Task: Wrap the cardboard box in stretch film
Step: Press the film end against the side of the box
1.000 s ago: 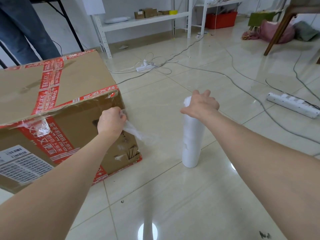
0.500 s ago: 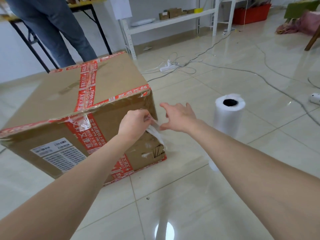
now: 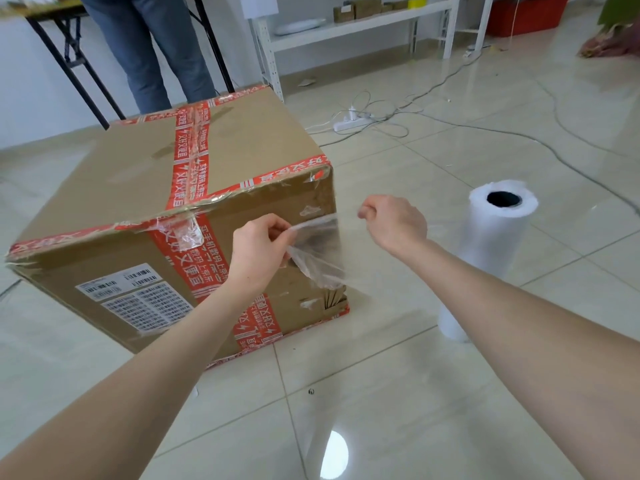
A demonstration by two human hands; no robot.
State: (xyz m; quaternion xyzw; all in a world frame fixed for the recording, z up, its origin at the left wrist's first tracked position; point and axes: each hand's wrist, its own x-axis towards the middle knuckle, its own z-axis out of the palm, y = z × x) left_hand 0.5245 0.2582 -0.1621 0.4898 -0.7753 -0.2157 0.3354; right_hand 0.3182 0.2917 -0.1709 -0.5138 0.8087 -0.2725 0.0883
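Presently, the cardboard box [image 3: 138, 174] is seen resting on the tiled floor [image 3: 398, 393], left of centre, sealed with red printed tape and not yet wrapped. A crumpled loose end of stretch film [image 3: 318, 252] is pinched by the left hand [image 3: 258, 252] against the near face of the box, close to its right vertical edge. The right hand [image 3: 394, 225] is held just beyond that corner with its fingers curled toward the thumb; whether a strand of the clear film is gripped there cannot be told. The roll [image 3: 491, 258] is stood upright on the floor to the right of the box and is touched by neither hand. The step in hand is judged to be the anchoring of the film's end, so very little of the task is done. Several failures could be expected from here. The end could be pulled free once tension is applied, because it is only pinched, not tucked or stuck, and the cardboard there is torn and scuffed. The film could be roped into a narrow cord rather than spread flat, since it is bunched at the grip. The unattended roll could be toppled and sent rolling over the glossy tiles if the film is tugged sideways, and it could be snagged on the cables [image 3: 388, 114] lying further back.
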